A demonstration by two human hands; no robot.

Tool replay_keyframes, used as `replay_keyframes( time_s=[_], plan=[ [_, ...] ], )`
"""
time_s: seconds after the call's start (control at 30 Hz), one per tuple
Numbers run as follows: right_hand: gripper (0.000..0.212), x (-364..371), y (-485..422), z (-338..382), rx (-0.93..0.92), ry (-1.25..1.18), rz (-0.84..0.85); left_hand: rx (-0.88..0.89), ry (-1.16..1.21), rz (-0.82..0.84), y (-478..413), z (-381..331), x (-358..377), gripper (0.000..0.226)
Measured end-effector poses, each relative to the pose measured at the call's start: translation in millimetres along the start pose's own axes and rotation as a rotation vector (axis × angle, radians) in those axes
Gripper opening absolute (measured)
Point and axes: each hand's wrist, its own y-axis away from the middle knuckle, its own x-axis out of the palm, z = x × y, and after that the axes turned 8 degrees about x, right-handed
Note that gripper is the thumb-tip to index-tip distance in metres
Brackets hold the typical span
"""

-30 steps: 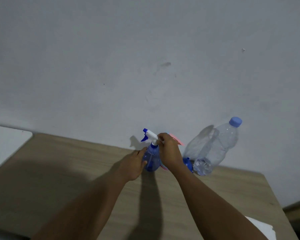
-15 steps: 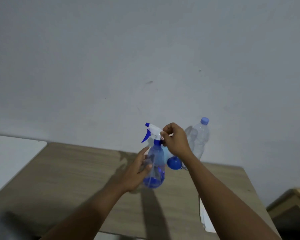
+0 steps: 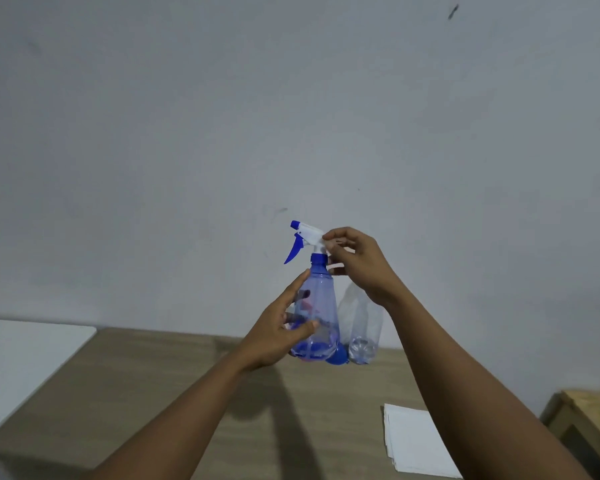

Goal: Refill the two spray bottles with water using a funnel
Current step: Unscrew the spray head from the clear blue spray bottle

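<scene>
Two hands on one spray bottle (image 3: 317, 306), held upright over table (image 3: 153, 393): left hand (image 3: 278, 336) wrapped round lower body, right hand (image 3: 355, 259) straight above, pinching white spray head (image 3: 310, 235) on the vertical axis. Water bottle (image 3: 361, 327) behind, by wall (image 3: 291, 98).

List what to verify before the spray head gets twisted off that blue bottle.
1. Body held firm: ok. The left hand grips the spray bottle around its lower half.
2. Grip on the top: ok. The right hand pinches the back of the spray head.
3. Bottle upright: ok, nozzle pointing away to the left.
4. Neck open for filling: not ok. The blue collar sits on the neck.
5. Funnel ready: cannot tell. A blue rounded piece shows behind the base, mostly hidden.
6. Water at hand: ok. The clear water bottle stands just behind; its cap is hidden.
</scene>
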Motion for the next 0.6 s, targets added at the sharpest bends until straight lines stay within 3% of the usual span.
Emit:
replay_keyframes(
  time_s=[0.1,0.33,0.6],
  plan=[
    [0.015,0.5,12.4,1.7,-0.019,-0.003,0.035,0.042,-0.023,0.007,2.9,-6.5,0.4,0.080],
    [0.018,13.2,25.4,4.4,-0.062,-0.041,-0.121,0.067,-0.035,0.023,10.9,-12.3,8.1,0.080],
    [0.019,7.4,33.0,10.5,-0.047,-0.129,-0.007,0.111,-0.057,0.024,12.9,-15.2,4.3,0.082]
  ],
)
